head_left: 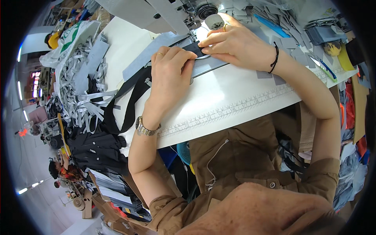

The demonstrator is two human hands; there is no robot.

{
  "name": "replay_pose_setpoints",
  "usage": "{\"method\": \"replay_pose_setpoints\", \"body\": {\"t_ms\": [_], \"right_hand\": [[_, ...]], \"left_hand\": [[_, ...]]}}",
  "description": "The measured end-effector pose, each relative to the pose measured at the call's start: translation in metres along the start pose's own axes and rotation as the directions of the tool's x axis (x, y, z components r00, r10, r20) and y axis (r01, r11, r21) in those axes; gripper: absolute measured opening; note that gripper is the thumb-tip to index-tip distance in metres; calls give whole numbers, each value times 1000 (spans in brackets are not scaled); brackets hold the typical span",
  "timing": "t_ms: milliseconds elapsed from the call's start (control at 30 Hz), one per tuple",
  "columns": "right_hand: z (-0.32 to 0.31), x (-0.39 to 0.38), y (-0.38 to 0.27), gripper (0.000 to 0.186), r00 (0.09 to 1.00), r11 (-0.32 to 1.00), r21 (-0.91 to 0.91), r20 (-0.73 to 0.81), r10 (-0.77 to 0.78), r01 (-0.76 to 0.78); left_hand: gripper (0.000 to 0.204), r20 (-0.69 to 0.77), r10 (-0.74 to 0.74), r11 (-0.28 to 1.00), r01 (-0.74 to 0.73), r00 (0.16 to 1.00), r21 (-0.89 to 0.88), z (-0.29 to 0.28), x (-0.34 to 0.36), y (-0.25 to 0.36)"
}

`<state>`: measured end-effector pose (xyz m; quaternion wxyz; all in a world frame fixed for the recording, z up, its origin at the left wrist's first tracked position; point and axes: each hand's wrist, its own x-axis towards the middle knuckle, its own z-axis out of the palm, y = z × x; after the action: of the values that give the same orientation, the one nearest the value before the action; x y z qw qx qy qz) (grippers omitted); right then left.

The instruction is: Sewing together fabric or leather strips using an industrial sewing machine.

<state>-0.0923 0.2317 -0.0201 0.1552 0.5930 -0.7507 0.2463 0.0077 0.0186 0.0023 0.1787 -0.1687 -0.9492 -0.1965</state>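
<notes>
At the sewing machine (150, 15), a black fabric strap (194, 47) lies under the lit needle area. My left hand (169, 76), with a ring and a metal watch, has its thumb and fingers closed on the strap's near left side. On the right, my right hand (241, 47) pinches the strap close to the needle; some of its fingertips are hidden behind the machine's round knob (214, 22). From the left hand, a long black loop (135, 96) hangs over the table's left edge. A flat grey piece (156, 51) lies behind the strap.
A ruler scale (219, 114) runs along the white table's front edge. Thread snips (324, 68), a blue tool (270, 25) and several grey fabric pieces (291, 43) lie at right. Grey strips (78, 74) heap at left, above black cloth (96, 150).
</notes>
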Motion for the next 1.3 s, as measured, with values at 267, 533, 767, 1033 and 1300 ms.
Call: {"method": "replay_pose_setpoints", "body": {"t_ms": [267, 533, 767, 1033, 1300], "right_hand": [[1, 2, -1, 17, 1000, 1000, -17, 2, 9, -9], [-3, 0, -4, 18, 999, 1000, 0, 32, 11, -11], [-4, -1, -1, 20, 1000, 1000, 22, 2, -17, 17], [-5, -2, -1, 19, 999, 998, 55, 38, 17, -19], [-14, 6, -9, 29, 988, 994, 55, 128, 83, -90]], "left_hand": [[8, -101, 159, 986, -153, 982, 62, 10, 3, 0], [12, -190, 340, 891, -250, 921, 380, -25, 14, -17], [20, 34, 462, 764, -417, 886, 493, -2, 9, -16], [22, 23, 477, 756, -424, 879, 499, 0, 12, -16], [20, -48, 439, 834, -388, 897, 392, 3, 8, -26]]}}
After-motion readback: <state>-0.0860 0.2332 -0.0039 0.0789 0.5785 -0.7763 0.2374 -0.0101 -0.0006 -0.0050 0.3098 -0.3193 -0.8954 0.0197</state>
